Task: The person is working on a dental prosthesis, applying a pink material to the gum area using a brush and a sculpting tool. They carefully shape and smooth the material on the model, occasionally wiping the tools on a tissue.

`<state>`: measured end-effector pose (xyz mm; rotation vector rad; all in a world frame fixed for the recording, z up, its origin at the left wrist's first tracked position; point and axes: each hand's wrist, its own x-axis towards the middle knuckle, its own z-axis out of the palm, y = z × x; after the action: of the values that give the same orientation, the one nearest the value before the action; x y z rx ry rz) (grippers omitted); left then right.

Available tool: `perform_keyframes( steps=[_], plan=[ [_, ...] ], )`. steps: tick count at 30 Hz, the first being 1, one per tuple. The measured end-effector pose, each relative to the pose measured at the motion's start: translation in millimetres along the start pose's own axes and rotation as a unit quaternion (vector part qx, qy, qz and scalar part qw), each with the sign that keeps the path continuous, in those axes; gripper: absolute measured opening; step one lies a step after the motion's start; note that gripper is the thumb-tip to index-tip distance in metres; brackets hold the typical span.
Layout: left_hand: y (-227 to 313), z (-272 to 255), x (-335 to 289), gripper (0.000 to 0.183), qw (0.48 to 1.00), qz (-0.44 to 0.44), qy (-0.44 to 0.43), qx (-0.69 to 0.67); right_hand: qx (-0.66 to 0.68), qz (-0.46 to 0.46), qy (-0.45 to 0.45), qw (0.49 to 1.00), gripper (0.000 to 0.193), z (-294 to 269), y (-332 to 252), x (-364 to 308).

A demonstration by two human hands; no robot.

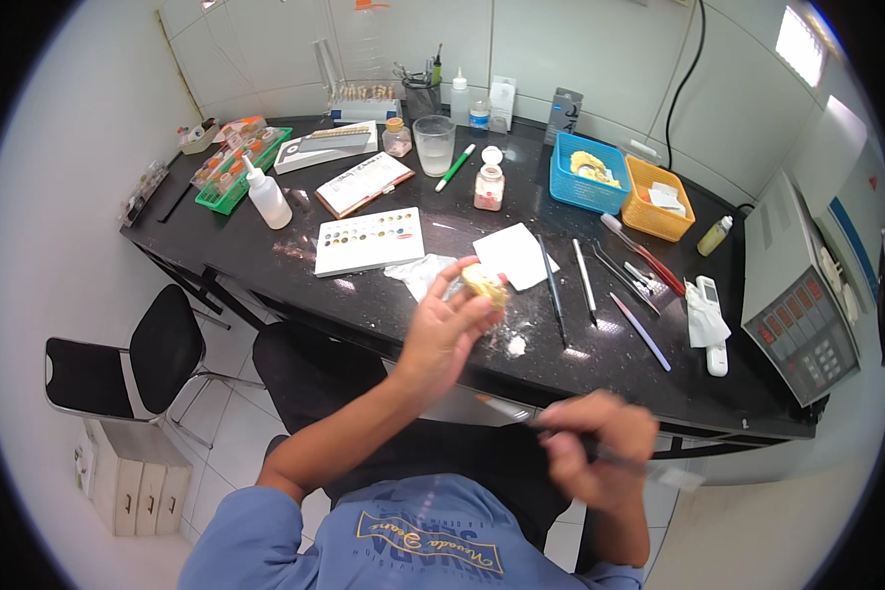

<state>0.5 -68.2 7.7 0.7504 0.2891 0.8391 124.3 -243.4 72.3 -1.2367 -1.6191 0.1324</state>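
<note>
My left hand [437, 336] is raised over the front edge of the black table, its fingers closed around a small pale-yellow dental cast [484, 284]. Lower and to the right, off the table edge, my right hand [603, 444] grips a brush [506, 407]. Its tan tip and metal collar point left toward the cast, apart from it. Motion smears the right hand and the brush handle. White powder [516, 345] lies on the table just beyond the brush. Behind the cast are a crumpled tissue [421, 275] and a folded white cloth [516, 256].
A white paint palette [369, 241] and squeeze bottle [268, 200] stand left. Farther back are a glass [434, 146] and pink powder jar [490, 187]. Several slim tools, a red-handled one [664, 271] included, lie right, near blue [588, 187] and orange baskets [657, 224] and a control-panel machine [801, 305].
</note>
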Motion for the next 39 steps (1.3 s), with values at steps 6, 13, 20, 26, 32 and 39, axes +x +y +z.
perform_keyframes(
  steps=[6, 13, 20, 26, 32, 39],
  plan=[
    [-12, 11, 8, 0.057, 0.999, 0.004, -0.028, 0.033, -0.017, -0.049, -0.046, 0.998, 0.024, 47, -2, 5],
    [-14, 1, 15, 0.057, 1.000, 0.009, -0.025, -0.009, -0.066, 0.023, -0.085, 0.994, 0.022, 42, 8, 2],
    [-11, -3, 10, 0.058, 0.998, -0.008, -0.014, -0.058, -0.022, -0.020, -0.065, 0.997, 0.048, 36, -1, 33],
    [8, -15, -44, 0.062, 0.997, -0.037, 0.013, -0.061, -0.023, -0.021, 0.050, 0.998, 0.045, 37, 29, 84],
    [29, -15, -67, 0.065, 0.999, -0.021, 0.003, -0.048, -0.115, -0.049, -0.072, 0.990, 0.027, 57, 78, 153],
    [46, -15, -72, 0.066, 0.993, 0.055, 0.073, -0.071, -0.211, -0.137, -0.223, 0.942, 0.018, 124, 113, 241]
  ],
)
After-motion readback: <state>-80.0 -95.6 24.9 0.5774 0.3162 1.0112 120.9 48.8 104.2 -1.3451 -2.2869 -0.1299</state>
